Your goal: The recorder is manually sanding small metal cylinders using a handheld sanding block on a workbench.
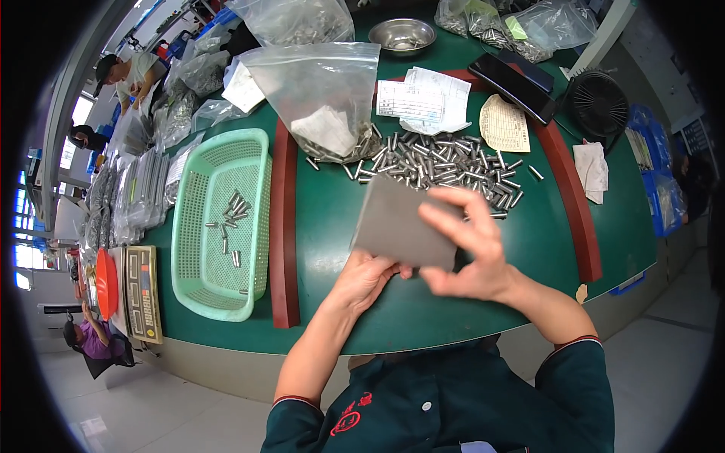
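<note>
A flat, square, dark grey-brown slab, smeared by motion, is tilted up over the table in front of me. My left hand grips its lower edge, the fingers partly hidden behind it. At its right side is my right hand, with fingers spread over the slab's face and the thumb by its lower corner. Just beyond the slab lies a loose heap of short metal pins; its near part is hidden by the slab.
Left of a red bar stands a green mesh basket holding several pins. A clear plastic bag, papers, a metal bowl, a black phone and a fan lie beyond. Another red bar runs along the right.
</note>
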`<state>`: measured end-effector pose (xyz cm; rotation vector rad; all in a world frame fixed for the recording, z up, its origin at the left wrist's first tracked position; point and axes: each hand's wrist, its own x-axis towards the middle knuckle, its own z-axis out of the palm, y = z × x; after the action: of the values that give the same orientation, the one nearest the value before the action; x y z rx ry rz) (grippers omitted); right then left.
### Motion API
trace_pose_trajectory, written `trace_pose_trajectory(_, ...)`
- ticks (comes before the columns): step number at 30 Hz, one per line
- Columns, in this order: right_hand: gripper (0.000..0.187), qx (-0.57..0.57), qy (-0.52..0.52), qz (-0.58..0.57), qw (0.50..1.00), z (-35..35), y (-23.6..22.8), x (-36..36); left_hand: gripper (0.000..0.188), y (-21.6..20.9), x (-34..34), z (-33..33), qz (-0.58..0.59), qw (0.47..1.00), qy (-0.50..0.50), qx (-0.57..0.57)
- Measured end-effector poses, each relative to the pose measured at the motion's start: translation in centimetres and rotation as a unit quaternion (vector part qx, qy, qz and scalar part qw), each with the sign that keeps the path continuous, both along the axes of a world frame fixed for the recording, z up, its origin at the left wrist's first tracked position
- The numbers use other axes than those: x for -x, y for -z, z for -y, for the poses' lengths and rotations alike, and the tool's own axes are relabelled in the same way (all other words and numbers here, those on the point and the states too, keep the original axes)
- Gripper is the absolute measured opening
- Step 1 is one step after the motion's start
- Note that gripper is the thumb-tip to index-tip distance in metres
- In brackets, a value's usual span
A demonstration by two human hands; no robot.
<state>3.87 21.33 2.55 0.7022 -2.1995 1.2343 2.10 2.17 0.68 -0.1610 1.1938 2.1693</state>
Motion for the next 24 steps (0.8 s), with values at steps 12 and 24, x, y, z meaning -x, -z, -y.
trace_pose_trajectory(12,0.058,-0.022,0.201,0.002,0.979,-2.0,0.8,1.8,0.016,1.5,0.1,0.5,-0.098,0.993,0.027,-0.066)
trace_pose_trajectory(24,0.059,0.011,0.201,0.044,0.979,-2.6,0.6,1.5,0.016,1.1,0.1,0.3,-0.189,0.977,-0.071,0.068)
